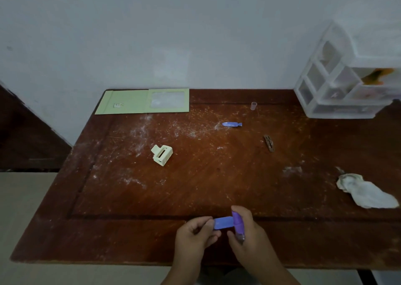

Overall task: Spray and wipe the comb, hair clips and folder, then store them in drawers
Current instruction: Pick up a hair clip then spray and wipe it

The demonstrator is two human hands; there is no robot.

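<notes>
My left hand (196,232) pinches a blue hair clip (223,223) by its left end, just above the table's front edge. My right hand (247,234) grips a small purple spray bottle (238,225), index finger on top, its nozzle close against the clip. A second blue hair clip (231,124) lies far back on the table. A brown hair clip (269,143) lies to its right. A cream claw clip (162,155) rests left of centre. The light green folder (130,102) lies flat at the back left. No comb is visible.
A crumpled white cloth (366,192) lies at the right edge. A clear plastic drawer unit (338,85) stands at the back right. The spray bottle's small clear cap (253,106) stands near the back. The wooden table (152,198) is dusty and scratched.
</notes>
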